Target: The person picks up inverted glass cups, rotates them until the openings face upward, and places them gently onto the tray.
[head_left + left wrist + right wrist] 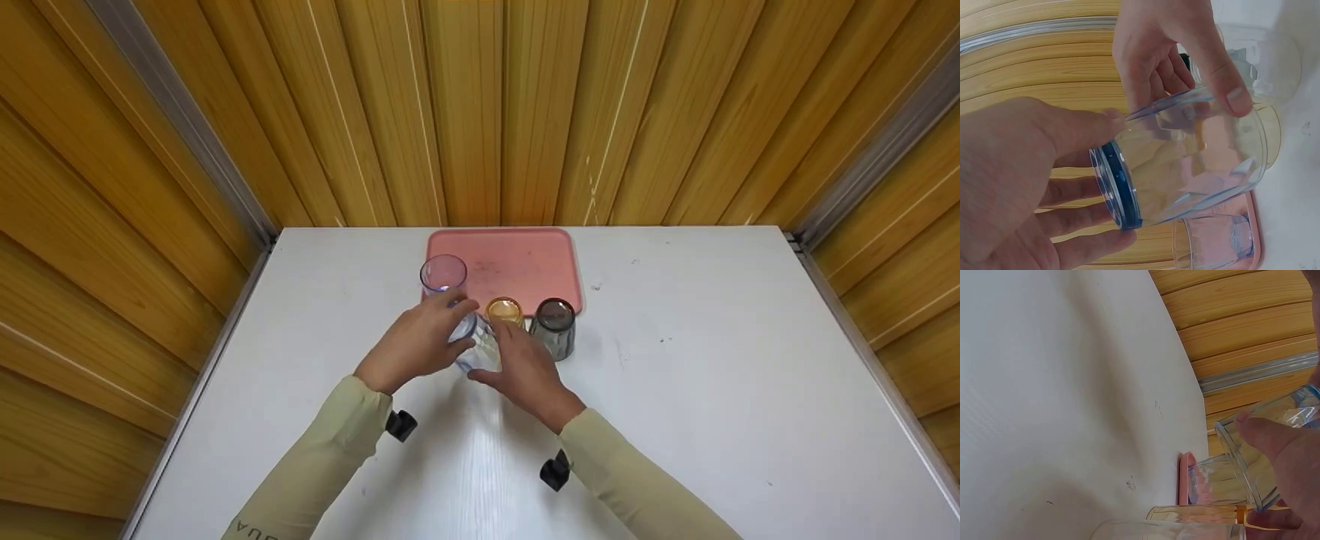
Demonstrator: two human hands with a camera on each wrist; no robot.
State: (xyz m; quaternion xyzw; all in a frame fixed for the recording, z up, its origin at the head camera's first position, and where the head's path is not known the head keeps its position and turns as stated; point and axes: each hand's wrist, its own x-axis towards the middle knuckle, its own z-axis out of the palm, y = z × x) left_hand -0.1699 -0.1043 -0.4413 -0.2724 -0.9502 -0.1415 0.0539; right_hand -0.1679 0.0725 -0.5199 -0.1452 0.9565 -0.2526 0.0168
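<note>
Both hands hold a clear bluish drinking glass (1185,163) tilted and mouth down, its thick blue base uppermost. My left hand (416,341) grips it at the base, thumb on one side and fingers on the other. Nearer the rim, my right hand (529,375) holds the wall, its thumb lying along the glass in the right wrist view. Just beyond the right fingers stands an upside-down amber glass (504,307), partly hidden by that hand. Beside it on the right is an upside-down grey glass (555,330).
A pink tray (525,259) lies at the back of the white table (690,390). On its left side a blue-tinted glass (443,274) stands upright, close beyond my left fingers. Wood-panelled walls (465,112) enclose the table at the back and sides.
</note>
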